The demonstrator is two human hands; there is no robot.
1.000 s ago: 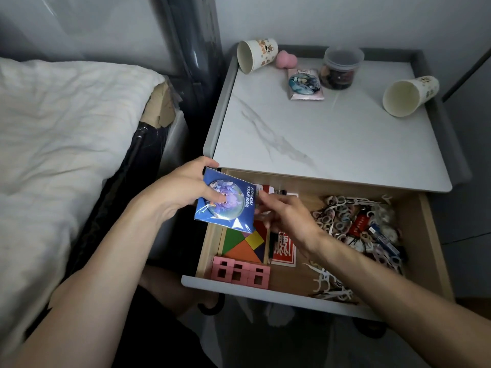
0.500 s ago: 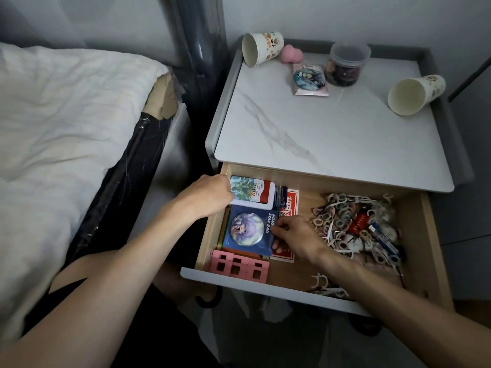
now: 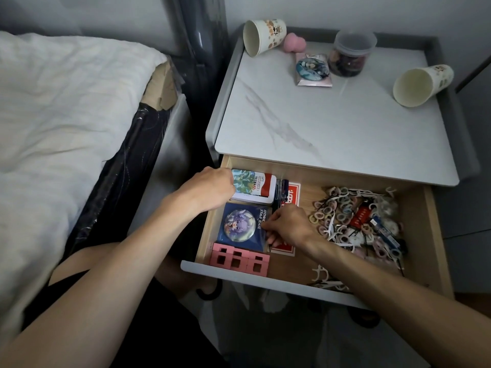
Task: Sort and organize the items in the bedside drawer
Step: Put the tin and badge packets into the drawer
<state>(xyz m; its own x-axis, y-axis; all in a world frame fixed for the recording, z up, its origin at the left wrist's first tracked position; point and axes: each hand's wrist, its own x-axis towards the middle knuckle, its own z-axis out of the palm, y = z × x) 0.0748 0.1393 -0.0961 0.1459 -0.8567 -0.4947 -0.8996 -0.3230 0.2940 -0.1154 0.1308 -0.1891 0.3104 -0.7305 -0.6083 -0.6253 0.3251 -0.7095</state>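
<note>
The open wooden drawer point(image 3: 435, 235) holds a blue badge packet point(image 3: 240, 225) lying flat at its left side. My right hand point(image 3: 288, 225) pinches that packet's right edge with curled fingers. My left hand point(image 3: 210, 188) has its fingers curled on the left end of a white card box point(image 3: 255, 185) at the drawer's back left. A pink block piece point(image 3: 239, 260) lies at the front left. A red card pack point(image 3: 292, 192) shows partly under my right hand. A heap of hair ties and floss picks point(image 3: 353, 219) fills the right side.
On the nightstand top point(image 3: 332, 128) lie two tipped paper cups point(image 3: 263, 35) point(image 3: 422, 85), a pink sponge point(image 3: 293, 43), a pink badge packet point(image 3: 313, 70) and a lidded tub point(image 3: 350, 53). The bed point(image 3: 66, 115) stands to the left.
The blue badge packet went from my left hand, raised over the drawer's left edge, down flat into the drawer. My left hand moved to the white card box; my right hand took the packet's edge.
</note>
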